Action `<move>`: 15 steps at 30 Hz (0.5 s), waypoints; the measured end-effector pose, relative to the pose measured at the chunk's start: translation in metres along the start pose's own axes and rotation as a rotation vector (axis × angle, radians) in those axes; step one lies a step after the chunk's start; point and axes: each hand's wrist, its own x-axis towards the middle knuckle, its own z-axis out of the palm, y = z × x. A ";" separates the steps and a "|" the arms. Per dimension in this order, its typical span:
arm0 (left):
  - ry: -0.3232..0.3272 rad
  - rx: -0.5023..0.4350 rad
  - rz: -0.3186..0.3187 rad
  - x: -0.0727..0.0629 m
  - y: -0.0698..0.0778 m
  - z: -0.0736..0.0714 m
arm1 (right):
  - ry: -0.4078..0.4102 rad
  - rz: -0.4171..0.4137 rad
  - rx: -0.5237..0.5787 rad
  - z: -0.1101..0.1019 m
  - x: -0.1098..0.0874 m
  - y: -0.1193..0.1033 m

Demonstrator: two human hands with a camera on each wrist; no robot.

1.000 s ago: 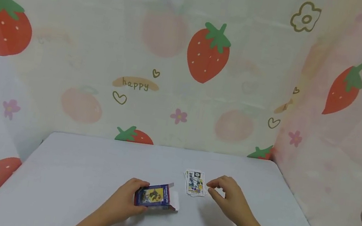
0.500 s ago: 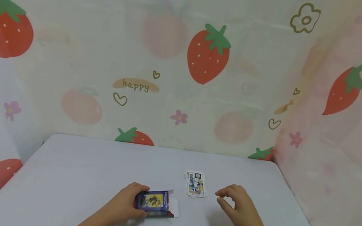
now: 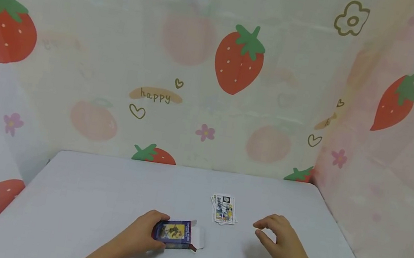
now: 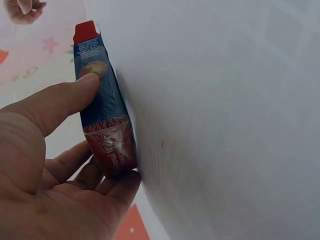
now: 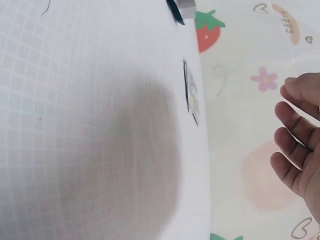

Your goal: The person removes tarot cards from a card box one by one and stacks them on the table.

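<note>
My left hand [image 3: 139, 234] grips a blue card box [image 3: 173, 232] by its left end, with the thumb on one narrow side and the fingers on the other. The box has a yellow picture on its face, and its white end flap [image 3: 198, 237] stands open to the right. In the left wrist view the box [image 4: 102, 100] shows a red end under clear film. A small stack of picture cards [image 3: 224, 209] lies face up, slightly fanned, beyond the box. To the right of the cards, my right hand [image 3: 284, 245] hovers above the table with loosely bent fingers, holding nothing.
The white table [image 3: 100, 189] has its far edge against a cream cloth [image 3: 188, 144] printed with strawberries and flowers. A pinkish cloth [image 3: 394, 176] hangs along the right side. The right hand casts a shadow on the tabletop.
My right hand has drawn away from the cards, rightward and toward me. The left hand and the box have dipped slightly and turned a little. The cards lie where they were.
</note>
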 end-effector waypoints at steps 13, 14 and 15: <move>0.000 -0.040 -0.117 -0.002 -0.004 -0.003 | -0.027 -0.008 -0.062 -0.010 -0.011 0.001; 0.004 -0.042 -0.128 -0.003 -0.004 -0.004 | -0.040 -0.001 -0.070 -0.010 -0.012 0.002; 0.011 -0.037 -0.134 -0.005 -0.004 -0.006 | -0.054 0.007 -0.079 -0.010 -0.012 0.003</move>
